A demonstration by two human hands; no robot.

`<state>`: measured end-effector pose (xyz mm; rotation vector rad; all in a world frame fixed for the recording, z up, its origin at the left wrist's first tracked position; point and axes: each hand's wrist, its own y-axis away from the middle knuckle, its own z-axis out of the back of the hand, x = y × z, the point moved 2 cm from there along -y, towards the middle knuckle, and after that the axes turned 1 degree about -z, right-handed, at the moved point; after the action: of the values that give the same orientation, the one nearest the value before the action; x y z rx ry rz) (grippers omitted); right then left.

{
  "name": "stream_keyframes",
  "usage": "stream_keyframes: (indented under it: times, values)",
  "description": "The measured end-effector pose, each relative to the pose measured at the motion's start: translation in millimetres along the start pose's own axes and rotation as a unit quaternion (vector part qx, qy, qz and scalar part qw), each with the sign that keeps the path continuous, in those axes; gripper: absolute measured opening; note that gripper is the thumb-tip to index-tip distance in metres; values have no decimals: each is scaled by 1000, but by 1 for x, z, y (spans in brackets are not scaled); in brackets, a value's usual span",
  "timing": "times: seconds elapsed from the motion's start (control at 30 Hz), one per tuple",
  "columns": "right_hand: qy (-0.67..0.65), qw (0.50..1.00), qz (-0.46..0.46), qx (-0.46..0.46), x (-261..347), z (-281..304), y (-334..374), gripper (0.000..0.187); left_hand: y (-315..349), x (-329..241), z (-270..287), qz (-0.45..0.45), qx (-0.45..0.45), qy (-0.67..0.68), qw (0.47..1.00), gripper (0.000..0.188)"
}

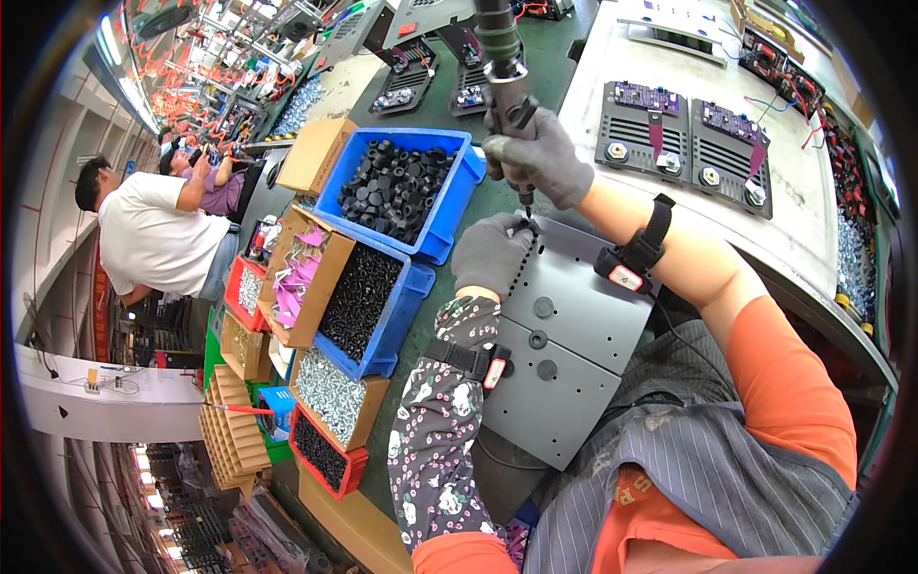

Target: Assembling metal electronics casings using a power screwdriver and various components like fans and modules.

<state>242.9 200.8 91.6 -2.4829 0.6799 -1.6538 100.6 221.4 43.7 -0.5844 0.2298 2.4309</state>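
Grey metal at four to five o'clock: seeing a flat panel (583,325) crossed by a seam, lying just before the striped apron (727,450) and carrying dark discs (544,306). Judging by looks, probably being stiff and smooth, sliding under a push and scratching easily; best being lifted by opposite edges. Resting the left hand (486,256) at the top left edge, near centre, beside the bit (527,204); not being able to tell whether pinching anything small. Clamping the right hand (550,158), at one o'clock, around an upright power driver (505,72), likely being weighty and best being held by the barrel, clear of the bit. Farther out, spotting a blue bin (466,187) of black caps (397,191) at eleven o'clock, black screws (359,301) at nine, silver screws (328,392) at eight. Beyond, noticing slotted plates (623,134) lying on the pale surface (803,210) at two. Farthest, seeing a white-shirted person (158,234) past nine.
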Motion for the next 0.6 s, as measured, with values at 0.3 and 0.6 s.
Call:
stream_keyframes:
  times: [0.3, 0.6]
  values:
    - [134, 987, -36, 81, -23, -10, -4, 34, -1, -9, -1, -12, 12, -73, 997, 30]
    - [117, 987, 33, 107, -23, -15, -4, 46, 1, 15, 12, 101, -7, 171, 980, 43]
